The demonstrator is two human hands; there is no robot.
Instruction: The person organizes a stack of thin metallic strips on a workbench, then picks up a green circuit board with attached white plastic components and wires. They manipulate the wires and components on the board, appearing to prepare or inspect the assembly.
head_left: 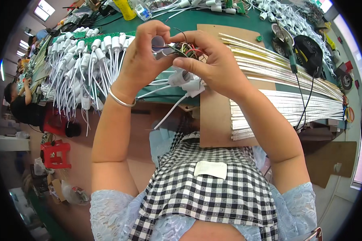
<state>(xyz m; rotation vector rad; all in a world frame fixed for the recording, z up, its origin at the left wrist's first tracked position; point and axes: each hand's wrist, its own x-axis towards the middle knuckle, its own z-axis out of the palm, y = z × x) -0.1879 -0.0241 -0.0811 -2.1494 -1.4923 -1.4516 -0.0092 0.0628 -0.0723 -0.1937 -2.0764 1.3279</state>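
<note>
Both of my hands are raised close together over the near edge of the green table. My left hand (142, 58) is closed, its thumb and fingers round a small white hollow housing (158, 42). Closed too, my right hand (215, 58) pinches a small cluster of components with red, black and yellow wires (191, 51). The cluster's end meets the housing between my thumbs; whether it sits inside cannot be seen. Just below my hands lie white cylindrical housings (179, 78), and a square-ended one (194, 87) has its white cable (171, 111) hanging over the table edge.
Many white housings with cables (84, 60) are heaped at the left. Long light strips (285, 110) lie on brown cardboard (215, 116) at the right. A soldering iron (291, 58) and yellow bottle (125, 9) stand farther off. Another person (24, 106) sits far left, near a red stool (56, 154).
</note>
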